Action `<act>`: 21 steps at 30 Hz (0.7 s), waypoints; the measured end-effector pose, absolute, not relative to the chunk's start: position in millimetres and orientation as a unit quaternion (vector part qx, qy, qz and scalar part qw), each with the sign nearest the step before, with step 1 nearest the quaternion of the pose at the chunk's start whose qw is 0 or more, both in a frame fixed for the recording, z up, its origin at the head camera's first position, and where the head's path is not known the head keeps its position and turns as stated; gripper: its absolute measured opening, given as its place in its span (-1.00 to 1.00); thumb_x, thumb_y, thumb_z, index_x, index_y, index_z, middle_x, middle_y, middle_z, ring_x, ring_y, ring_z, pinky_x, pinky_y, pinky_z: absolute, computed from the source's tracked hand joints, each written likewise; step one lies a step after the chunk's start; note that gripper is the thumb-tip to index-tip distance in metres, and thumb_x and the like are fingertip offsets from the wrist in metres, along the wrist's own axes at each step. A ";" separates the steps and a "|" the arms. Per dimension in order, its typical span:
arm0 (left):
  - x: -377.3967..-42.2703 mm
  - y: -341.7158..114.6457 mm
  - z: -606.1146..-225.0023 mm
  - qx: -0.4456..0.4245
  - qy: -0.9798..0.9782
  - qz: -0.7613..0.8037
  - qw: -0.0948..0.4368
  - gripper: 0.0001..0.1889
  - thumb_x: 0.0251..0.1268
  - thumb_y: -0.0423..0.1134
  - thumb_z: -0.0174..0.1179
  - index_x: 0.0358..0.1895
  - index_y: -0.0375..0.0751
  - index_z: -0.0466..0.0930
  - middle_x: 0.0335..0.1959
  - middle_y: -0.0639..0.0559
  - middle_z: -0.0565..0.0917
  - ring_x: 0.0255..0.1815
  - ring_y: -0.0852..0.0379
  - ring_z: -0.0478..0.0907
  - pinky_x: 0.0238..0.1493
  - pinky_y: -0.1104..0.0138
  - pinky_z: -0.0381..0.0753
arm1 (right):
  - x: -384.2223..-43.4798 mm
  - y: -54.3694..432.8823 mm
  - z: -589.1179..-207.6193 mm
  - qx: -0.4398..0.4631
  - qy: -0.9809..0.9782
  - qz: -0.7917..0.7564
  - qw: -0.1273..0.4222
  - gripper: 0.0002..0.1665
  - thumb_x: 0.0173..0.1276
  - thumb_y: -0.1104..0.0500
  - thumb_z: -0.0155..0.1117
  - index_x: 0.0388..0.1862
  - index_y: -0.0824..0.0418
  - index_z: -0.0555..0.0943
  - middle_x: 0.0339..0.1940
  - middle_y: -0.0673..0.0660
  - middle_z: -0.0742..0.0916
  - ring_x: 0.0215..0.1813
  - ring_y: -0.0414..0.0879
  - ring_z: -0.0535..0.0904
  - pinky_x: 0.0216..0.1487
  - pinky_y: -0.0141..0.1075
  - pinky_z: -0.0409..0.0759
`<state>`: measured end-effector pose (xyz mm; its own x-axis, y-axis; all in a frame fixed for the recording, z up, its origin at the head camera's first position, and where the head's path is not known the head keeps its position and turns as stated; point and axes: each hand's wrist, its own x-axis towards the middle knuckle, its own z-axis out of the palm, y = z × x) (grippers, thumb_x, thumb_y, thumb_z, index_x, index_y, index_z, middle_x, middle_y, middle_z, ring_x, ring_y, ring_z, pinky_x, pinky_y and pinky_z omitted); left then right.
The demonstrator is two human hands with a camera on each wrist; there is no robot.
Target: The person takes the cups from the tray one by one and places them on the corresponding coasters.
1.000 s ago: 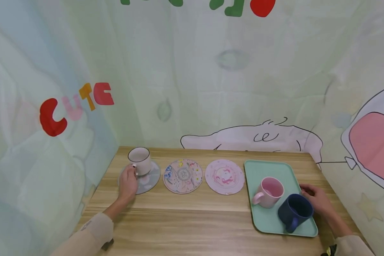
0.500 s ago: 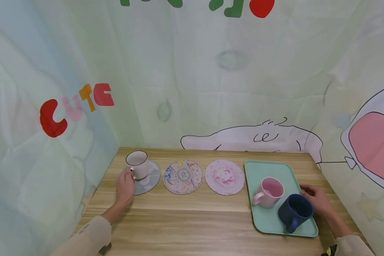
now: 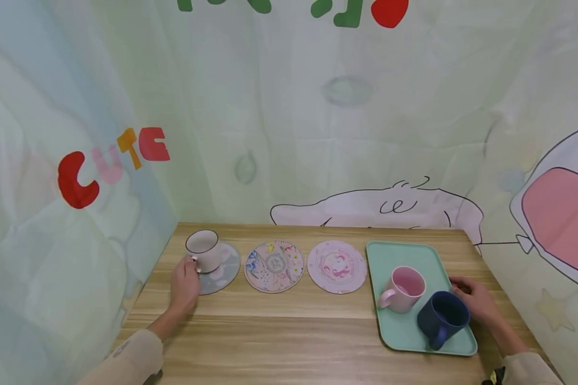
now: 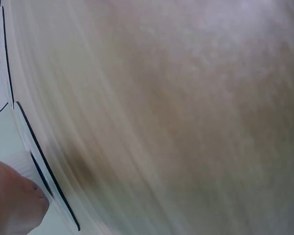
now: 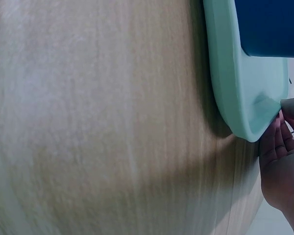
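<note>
At the far left my left hand (image 3: 184, 286) pinches the handle of a white mug (image 3: 211, 258) with a dark rim. The mug is upright over a grey round coaster (image 3: 227, 277), covering part of its left side. Part of the left hand (image 4: 14, 200) fills the lower left corner of the left wrist view; the mug is out of that view. On the right, my right hand (image 3: 479, 302) grips the right edge of a mint green tray (image 3: 404, 334). In the right wrist view the thumb lies over the tray's rim, with fingers beneath. A pink mug (image 3: 400, 297) and a navy mug (image 3: 435, 321) stand on the tray.
Between the grey coaster and the tray lie a floral round coaster (image 3: 265, 278) and a pink round coaster (image 3: 318, 272) on the wooden table (image 3: 270, 342). A printed cloth backdrop (image 3: 298, 133) rises behind the table and along both sides.
My left hand has drawn the white mug slightly left and towards me over the grey coaster. The right hand keeps its grip on the tray, which has not visibly moved.
</note>
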<state>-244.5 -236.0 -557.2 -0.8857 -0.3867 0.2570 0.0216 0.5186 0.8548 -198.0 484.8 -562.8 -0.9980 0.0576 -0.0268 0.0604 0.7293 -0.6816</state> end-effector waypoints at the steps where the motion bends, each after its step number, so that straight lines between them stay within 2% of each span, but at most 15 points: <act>1: -244.1 -236.5 -557.8 0.108 -0.845 -0.477 0.213 -0.56 0.79 -0.17 -0.33 -0.38 -0.26 0.34 -0.46 -0.04 0.39 -0.37 0.01 0.33 -0.30 0.22 0.28 | -198.4 484.5 -562.4 0.032 0.930 -0.367 0.003 -0.55 0.66 0.26 0.11 0.33 0.57 0.51 0.05 0.43 0.72 -0.04 -0.06 0.60 -0.15 -0.43 0.53; 5: -241.2 -237.9 -559.0 0.107 -0.845 -0.482 0.205 -0.55 0.78 -0.18 -0.33 -0.38 -0.29 0.37 -0.48 -0.03 0.43 -0.41 0.06 0.35 -0.32 0.25 0.31 | -200.8 483.6 -560.5 0.032 0.931 -0.363 0.007 -0.54 0.67 0.25 0.10 0.35 0.58 0.49 0.07 0.45 0.70 0.02 0.08 0.62 -0.13 -0.42 0.53; 11: -235.9 -241.1 -557.5 0.100 -0.840 -0.509 0.161 -0.53 0.79 -0.16 -0.36 -0.31 -0.37 0.39 -0.48 -0.05 0.48 -0.47 0.17 0.40 -0.37 0.33 0.37 | -202.0 484.1 -559.6 0.035 0.931 -0.362 0.014 -0.52 0.69 0.24 0.09 0.36 0.60 0.46 0.12 0.51 0.67 0.09 0.26 0.61 -0.12 -0.41 0.54; 15: -234.0 -243.5 -555.7 0.094 -0.845 -0.508 0.136 -0.54 0.80 -0.13 -0.38 -0.26 -0.35 0.39 -0.43 -0.06 0.47 -0.42 0.17 0.39 -0.34 0.35 0.37 | -201.1 484.9 -561.6 0.031 0.932 -0.362 0.009 -0.53 0.67 0.25 0.10 0.35 0.59 0.47 0.10 0.50 0.68 0.08 0.23 0.62 -0.13 -0.43 0.53; 21: -232.8 -247.1 -553.8 0.076 -0.854 -0.501 0.120 -0.52 0.82 -0.09 -0.40 -0.19 -0.36 0.41 -0.33 -0.13 0.50 -0.31 0.15 0.43 -0.26 0.40 0.40 | -199.8 486.6 -564.7 0.028 0.933 -0.360 -0.003 -0.55 0.66 0.26 0.13 0.32 0.58 0.51 0.07 0.47 0.71 -0.01 0.07 0.63 -0.14 -0.44 0.53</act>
